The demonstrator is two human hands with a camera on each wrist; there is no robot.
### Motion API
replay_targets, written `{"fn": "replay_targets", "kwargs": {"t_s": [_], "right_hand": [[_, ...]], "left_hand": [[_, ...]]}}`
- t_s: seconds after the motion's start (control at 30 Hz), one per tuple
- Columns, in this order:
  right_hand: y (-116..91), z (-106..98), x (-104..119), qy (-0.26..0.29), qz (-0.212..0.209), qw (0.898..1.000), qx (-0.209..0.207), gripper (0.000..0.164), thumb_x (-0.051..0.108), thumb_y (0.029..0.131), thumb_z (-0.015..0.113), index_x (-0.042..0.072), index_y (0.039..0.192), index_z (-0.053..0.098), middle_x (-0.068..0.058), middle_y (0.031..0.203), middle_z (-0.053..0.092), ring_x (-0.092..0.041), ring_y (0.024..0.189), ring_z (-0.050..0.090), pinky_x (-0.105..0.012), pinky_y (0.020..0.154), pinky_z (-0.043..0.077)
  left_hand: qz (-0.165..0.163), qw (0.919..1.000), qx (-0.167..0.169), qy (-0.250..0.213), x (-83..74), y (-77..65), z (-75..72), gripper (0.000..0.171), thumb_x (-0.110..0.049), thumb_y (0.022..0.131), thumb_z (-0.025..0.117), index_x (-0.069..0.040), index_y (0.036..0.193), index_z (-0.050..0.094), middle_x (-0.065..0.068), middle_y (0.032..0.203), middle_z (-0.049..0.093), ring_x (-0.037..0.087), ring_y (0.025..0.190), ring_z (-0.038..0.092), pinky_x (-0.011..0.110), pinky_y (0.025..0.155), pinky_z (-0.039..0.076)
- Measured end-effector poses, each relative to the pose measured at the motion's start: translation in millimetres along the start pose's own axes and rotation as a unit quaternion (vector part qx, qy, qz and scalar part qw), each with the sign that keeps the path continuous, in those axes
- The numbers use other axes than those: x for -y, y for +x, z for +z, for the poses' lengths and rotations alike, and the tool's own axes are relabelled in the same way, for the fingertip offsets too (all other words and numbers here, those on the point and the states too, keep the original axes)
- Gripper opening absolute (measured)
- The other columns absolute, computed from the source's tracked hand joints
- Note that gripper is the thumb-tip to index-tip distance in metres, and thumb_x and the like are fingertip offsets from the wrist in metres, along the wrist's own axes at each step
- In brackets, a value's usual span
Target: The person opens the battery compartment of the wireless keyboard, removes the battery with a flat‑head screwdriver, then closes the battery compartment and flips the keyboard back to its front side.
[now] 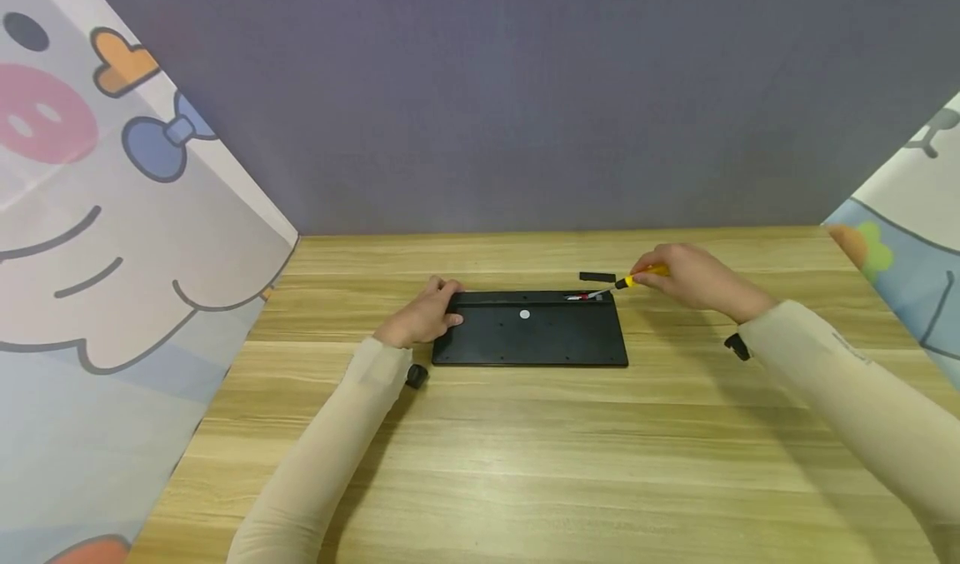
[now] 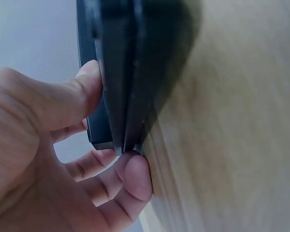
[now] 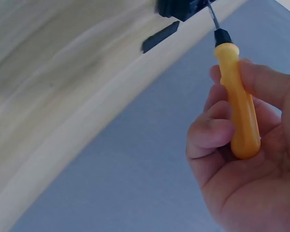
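A black keyboard (image 1: 528, 339) lies face down on the table, its underside up. My left hand (image 1: 426, 314) grips its left end; in the left wrist view the thumb presses one face of the keyboard (image 2: 111, 87) and the fingers curl round the corner. In my right hand (image 1: 693, 277) is a screwdriver with a yellow handle (image 3: 239, 101) and a black collar. Its thin shaft slants left, the tip at the battery compartment (image 1: 597, 297) near the keyboard's far right corner. Something white and red shows in the compartment. A small black cover (image 1: 597, 277) lies just beyond it.
The wooden table (image 1: 510, 456) meets a grey partition (image 1: 525, 114) behind the keyboard. Panels with cartoon prints (image 1: 150, 247) stand at both sides. A small black device (image 1: 416, 376) shows at the left wrist, another black piece (image 1: 737, 346) by the right sleeve.
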State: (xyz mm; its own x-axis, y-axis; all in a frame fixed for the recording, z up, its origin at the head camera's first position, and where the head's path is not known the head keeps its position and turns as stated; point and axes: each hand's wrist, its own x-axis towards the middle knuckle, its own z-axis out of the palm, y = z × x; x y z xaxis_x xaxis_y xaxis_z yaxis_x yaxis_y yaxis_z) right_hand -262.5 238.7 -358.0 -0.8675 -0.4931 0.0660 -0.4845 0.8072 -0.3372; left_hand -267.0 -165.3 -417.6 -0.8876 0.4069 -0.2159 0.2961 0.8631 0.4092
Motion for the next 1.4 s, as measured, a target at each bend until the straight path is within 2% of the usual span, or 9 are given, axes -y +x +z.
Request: {"fn": "replay_targets", "kwargs": {"t_s": [0.17,0.3,0.43,0.6,0.7,0.97,1.2,1.4], "right_hand": [[4.5,-4.5,9.7,-0.003,0.018,1.000,0.016,0.019,0.019,0.094,0.061,0.007,0.105,0.071,-0.011,0.104,0.065,-0.031,0.093,0.059,-0.050,0.079,0.045],[6.2,-3.1,12.2,-0.012,0.022,1.000,0.014,0.020,0.021,0.095,0.060,0.008,0.104,0.071,-0.010,0.102,0.065,-0.030,0.090,0.060,-0.050,0.077,0.044],[5.5,4.8,0.1,-0.006,0.032,0.999,0.020,0.023,0.024,0.097,0.055,0.007,0.106,0.069,-0.014,0.105,0.065,-0.033,0.093,0.060,-0.052,0.078,0.043],[3.7,20.0,-23.7,0.050,0.060,0.996,0.046,0.033,0.029,0.100,0.050,0.004,0.115,0.064,-0.018,0.116,0.061,-0.037,0.105,0.055,-0.055,0.085,0.040],[3.2,28.9,-34.4,0.085,0.056,0.993,0.055,0.031,0.027,0.101,0.049,0.004,0.115,0.064,-0.017,0.116,0.061,-0.035,0.106,0.055,-0.053,0.086,0.041],[1.7,42.8,-46.1,0.116,0.033,0.991,0.051,0.026,0.024,0.102,0.047,0.009,0.113,0.064,-0.009,0.108,0.063,-0.026,0.099,0.056,-0.048,0.082,0.042],[1.5,50.0,-47.8,0.111,0.010,0.992,0.054,0.023,0.021,0.103,0.044,0.008,0.110,0.061,-0.003,0.087,0.056,-0.019,0.075,0.046,-0.040,0.070,0.037],[2.5,46.6,-44.9,0.123,0.017,0.991,0.055,0.026,0.027,0.103,0.041,0.011,0.110,0.060,-0.003,0.075,0.048,-0.018,0.066,0.041,-0.039,0.066,0.035]], "left_hand": [[-0.002,1.0000,0.000,-0.003,-0.3,0.5,0.3,0.048,-0.024,0.099,0.051,-0.014,0.142,0.032,0.015,0.130,0.029,0.027,0.105,0.050,0.038,0.084,0.043],[0.001,1.0000,0.001,-0.001,-0.2,0.8,0.0,0.048,-0.024,0.099,0.051,-0.014,0.142,0.032,0.015,0.131,0.029,0.028,0.105,0.050,0.038,0.085,0.043],[0.002,1.0000,0.003,-0.002,-0.9,-0.2,-1.1,0.048,-0.023,0.099,0.051,-0.013,0.142,0.032,0.016,0.131,0.029,0.029,0.106,0.050,0.039,0.085,0.043],[0.005,0.9999,0.003,0.011,-2.4,-1.1,-3.2,0.048,-0.023,0.099,0.051,-0.014,0.143,0.034,0.016,0.128,0.031,0.028,0.100,0.052,0.038,0.082,0.044],[0.010,0.9997,0.005,0.020,-2.3,-1.1,-3.5,0.049,-0.023,0.098,0.052,-0.016,0.143,0.034,0.016,0.127,0.031,0.027,0.095,0.054,0.036,0.079,0.045],[0.014,0.9997,0.006,0.019,-2.0,-1.3,-3.1,0.051,-0.022,0.098,0.053,-0.019,0.145,0.035,0.015,0.126,0.032,0.023,0.086,0.054,0.034,0.074,0.045],[0.014,0.9997,0.009,0.017,-3.0,-1.3,-3.1,0.051,-0.022,0.098,0.053,-0.019,0.146,0.035,0.015,0.126,0.031,0.022,0.083,0.054,0.033,0.072,0.045],[0.011,0.9998,0.008,0.017,-3.4,-0.6,-3.0,0.052,-0.022,0.098,0.053,-0.020,0.146,0.034,0.014,0.127,0.031,0.022,0.085,0.054,0.032,0.073,0.045]]}}
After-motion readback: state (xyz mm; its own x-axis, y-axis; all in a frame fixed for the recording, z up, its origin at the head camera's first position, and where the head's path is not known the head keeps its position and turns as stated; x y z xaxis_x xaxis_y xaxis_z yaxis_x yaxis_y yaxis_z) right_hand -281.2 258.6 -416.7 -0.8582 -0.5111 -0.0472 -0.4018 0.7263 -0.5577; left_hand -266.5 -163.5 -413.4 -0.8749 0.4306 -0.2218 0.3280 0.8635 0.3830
